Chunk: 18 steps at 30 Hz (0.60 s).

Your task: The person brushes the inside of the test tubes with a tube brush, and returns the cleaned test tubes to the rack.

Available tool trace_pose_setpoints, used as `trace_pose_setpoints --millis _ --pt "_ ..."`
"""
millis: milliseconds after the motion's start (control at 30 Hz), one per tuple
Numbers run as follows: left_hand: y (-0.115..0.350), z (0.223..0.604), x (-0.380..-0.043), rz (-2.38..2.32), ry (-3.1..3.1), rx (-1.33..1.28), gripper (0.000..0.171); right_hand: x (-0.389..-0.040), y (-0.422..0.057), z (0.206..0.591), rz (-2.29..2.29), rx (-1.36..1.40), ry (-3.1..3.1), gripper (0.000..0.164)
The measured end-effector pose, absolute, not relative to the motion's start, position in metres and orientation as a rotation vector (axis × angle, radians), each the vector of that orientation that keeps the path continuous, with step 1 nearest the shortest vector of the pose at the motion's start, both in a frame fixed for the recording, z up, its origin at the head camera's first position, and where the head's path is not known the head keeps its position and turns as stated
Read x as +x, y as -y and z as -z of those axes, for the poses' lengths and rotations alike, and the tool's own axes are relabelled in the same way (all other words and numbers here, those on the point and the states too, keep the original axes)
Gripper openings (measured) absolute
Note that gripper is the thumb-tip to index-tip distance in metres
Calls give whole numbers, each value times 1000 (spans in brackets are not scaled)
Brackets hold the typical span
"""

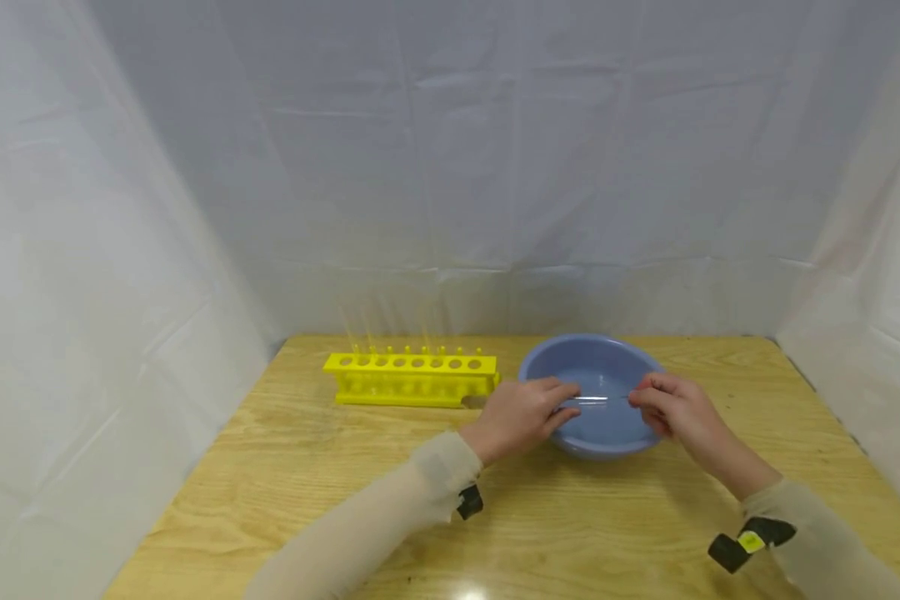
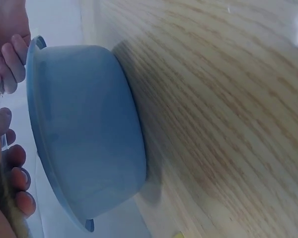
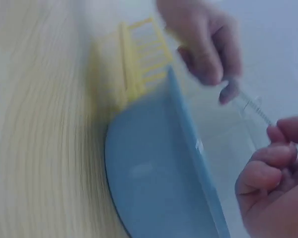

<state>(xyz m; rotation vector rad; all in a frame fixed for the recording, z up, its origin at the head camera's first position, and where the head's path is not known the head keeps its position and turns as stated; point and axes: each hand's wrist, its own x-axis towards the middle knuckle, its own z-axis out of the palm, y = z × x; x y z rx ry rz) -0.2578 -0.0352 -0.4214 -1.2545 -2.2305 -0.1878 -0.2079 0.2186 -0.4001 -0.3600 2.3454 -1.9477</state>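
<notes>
Over the blue basin (image 1: 607,437), my left hand (image 1: 517,417) grips a clear glass test tube (image 1: 591,400), which lies nearly level. My right hand (image 1: 678,412) pinches the thin twisted-wire handle of a test tube brush (image 3: 259,113) at the tube's right end. In the right wrist view the wire runs from the tube to my right thumb and fingertips. The brush head is mostly hidden by the tube and my left hand. Both hands are above the basin's near part, the right one by its right rim.
Left of the basin stands a yellow test tube rack (image 1: 412,364) with a row of round holes. Clear tubes (image 1: 367,325) stand on some of its rear pegs. All rests on a wooden table (image 1: 532,533), with white sheeting (image 1: 457,167) behind and at both sides.
</notes>
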Motion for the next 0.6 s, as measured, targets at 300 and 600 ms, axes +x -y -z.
trace_pose_setpoints --millis 300,600 --pt "35 419 -258 275 2346 -1255 22 -207 -216 402 1953 -271 -2333 27" --pt "40 409 -256 431 2503 -1277 20 -208 -221 414 1229 -1284 -3315 18"
